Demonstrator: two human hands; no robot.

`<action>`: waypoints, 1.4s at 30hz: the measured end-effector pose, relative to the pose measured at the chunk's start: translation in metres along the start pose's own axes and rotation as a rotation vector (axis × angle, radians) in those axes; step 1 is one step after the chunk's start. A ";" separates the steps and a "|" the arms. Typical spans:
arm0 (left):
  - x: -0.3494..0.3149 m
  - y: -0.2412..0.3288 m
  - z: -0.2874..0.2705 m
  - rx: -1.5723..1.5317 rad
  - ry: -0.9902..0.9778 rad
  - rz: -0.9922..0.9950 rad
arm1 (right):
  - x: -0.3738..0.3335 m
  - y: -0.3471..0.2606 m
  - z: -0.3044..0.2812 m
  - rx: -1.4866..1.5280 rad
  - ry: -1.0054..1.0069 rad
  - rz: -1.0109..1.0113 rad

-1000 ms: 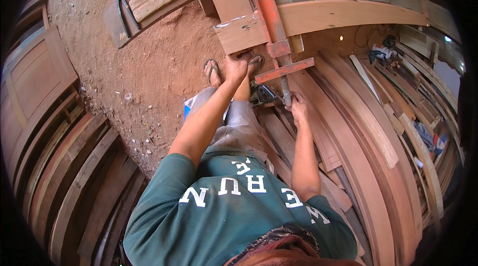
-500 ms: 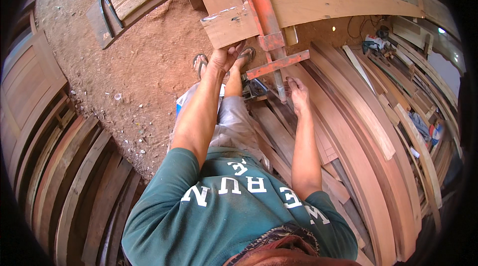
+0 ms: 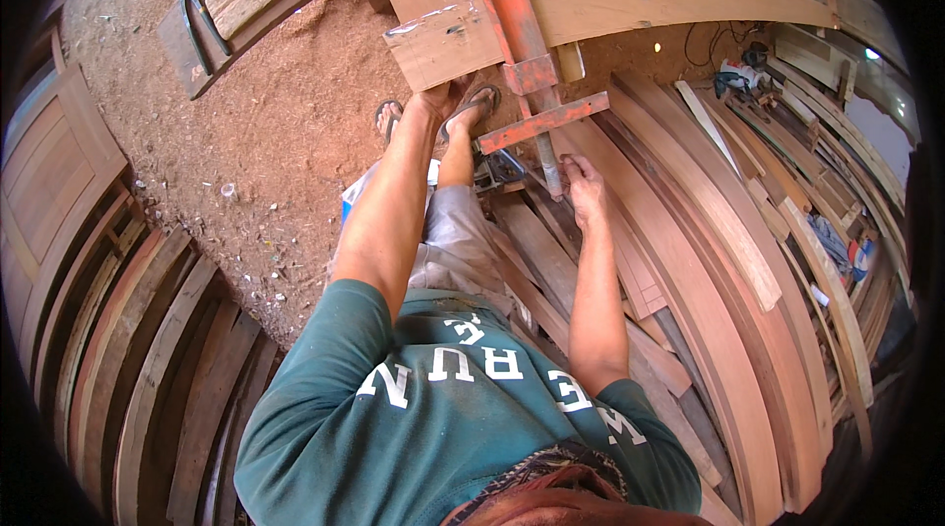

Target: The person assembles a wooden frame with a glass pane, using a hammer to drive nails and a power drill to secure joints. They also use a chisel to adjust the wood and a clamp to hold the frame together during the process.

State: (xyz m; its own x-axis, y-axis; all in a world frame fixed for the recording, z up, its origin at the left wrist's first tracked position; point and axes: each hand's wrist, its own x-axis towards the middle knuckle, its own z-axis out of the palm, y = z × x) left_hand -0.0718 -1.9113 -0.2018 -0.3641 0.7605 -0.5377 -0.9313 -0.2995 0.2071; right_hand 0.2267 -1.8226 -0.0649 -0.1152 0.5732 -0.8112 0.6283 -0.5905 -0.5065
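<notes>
Running across the wooden frame (image 3: 448, 46) in the head view, the red bar clamp (image 3: 502, 9) is positioned with its screw rod (image 3: 547, 164) pointed toward the wearer. The left hand (image 3: 440, 101) is placed at the frame's lower edge; its fingers are largely hidden, and whether they are clamped cannot be told. The right hand (image 3: 586, 191) is held just beside the rod, thumb and fingers slightly apart; contact cannot be confirmed. Long planks (image 3: 699, 314) are stacked at right; pincers (image 3: 208, 21) are laid on a board (image 3: 181, 56) at upper left.
</notes>
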 end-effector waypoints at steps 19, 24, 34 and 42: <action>-0.008 0.021 0.048 -0.102 0.146 -0.211 | 0.004 0.087 0.028 0.234 -0.348 0.064; 0.002 0.014 0.022 -0.034 -0.004 -0.175 | -0.024 0.093 0.048 0.046 -0.465 -0.018; -0.007 0.017 0.050 -0.129 0.110 -0.168 | -0.147 0.039 0.055 0.800 -0.264 0.034; 0.000 0.017 0.013 -0.062 0.061 -0.132 | -0.112 -0.015 -0.006 0.889 0.015 -0.319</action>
State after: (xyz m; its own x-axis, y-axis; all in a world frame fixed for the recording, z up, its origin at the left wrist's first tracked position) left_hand -0.0878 -1.9085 -0.1876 -0.2357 0.7600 -0.6056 -0.9685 -0.2355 0.0813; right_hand 0.2349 -1.8747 0.0357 -0.1661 0.7861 -0.5954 -0.2492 -0.6177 -0.7459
